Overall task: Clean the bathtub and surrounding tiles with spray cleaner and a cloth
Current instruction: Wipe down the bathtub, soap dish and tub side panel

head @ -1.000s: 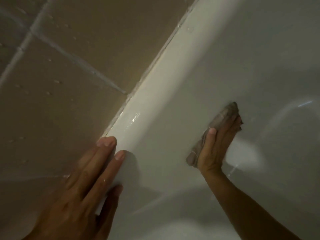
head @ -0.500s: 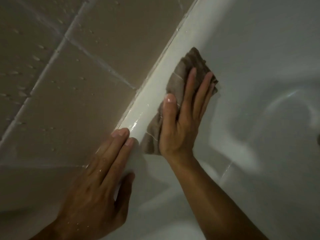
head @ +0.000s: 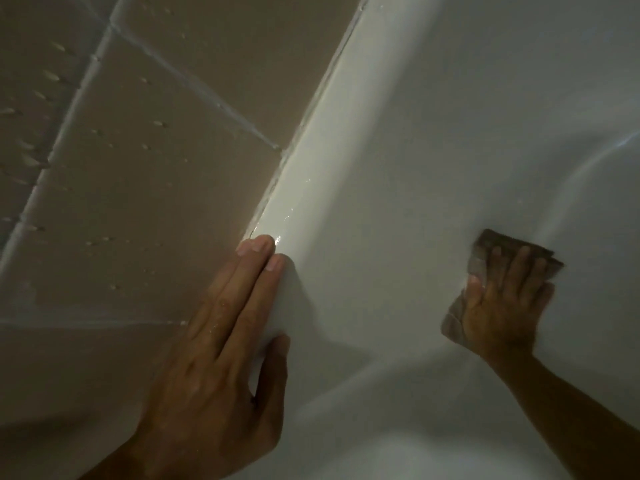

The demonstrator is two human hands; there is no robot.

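wiping underway: right hand (head: 502, 306) presses cloth (head: 485, 247) flat-fingered on bathtub (head: 433, 133) wall, right of frame; left hand (head: 214, 348) rests flat on rim. droplets on tiles (head: 138, 202), upper left, suggest these remain unwiped.

Brown cloth (head: 485, 245) is spread flat against the inside wall of the white bathtub (head: 433, 133), well down from the wet, shiny rim. Beige tiles (head: 145, 202) alongside the rim are speckled with droplets.
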